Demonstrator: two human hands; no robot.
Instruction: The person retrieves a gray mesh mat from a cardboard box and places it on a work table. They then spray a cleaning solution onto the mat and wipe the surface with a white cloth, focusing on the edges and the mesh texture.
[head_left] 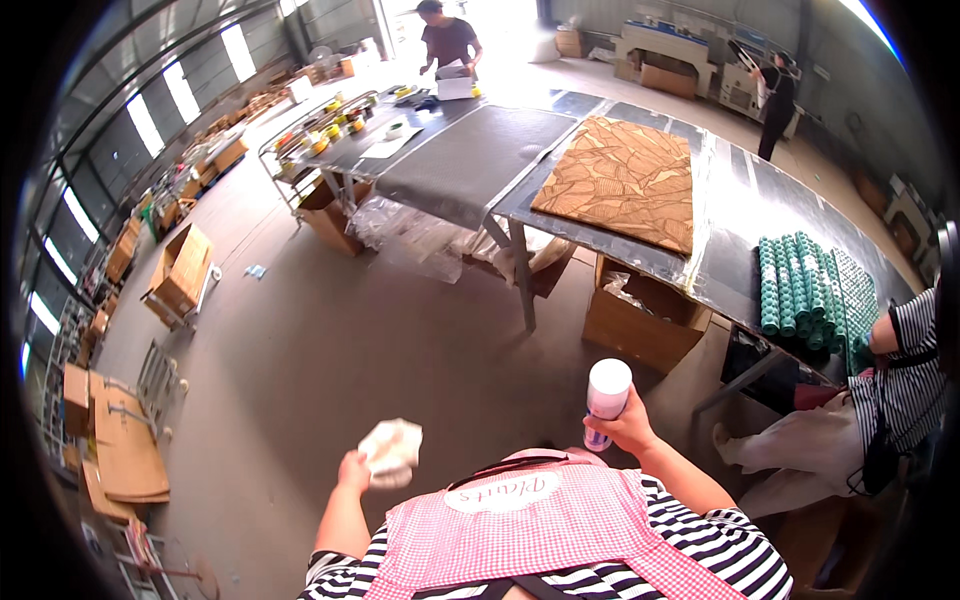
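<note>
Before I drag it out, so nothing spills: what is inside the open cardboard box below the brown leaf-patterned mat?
Crumpled pale material, too small to identify, shows in the cardboard box. The tabletop covers its rear part, and that top layer hides anything deeper.

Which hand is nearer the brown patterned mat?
Right: right hand, holding a can, is below the mat in view; left hand, holding a pale cloth, is farther off, lower left.

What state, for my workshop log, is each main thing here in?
Cloth: crumpled, held in left hand
White-topped can: roughly upright, gripped by right hand
Brown patterned mat: lying flat on table
Dark sheet: spread out, near edge drooping
Cardboard box below mat: open, things inside
</note>
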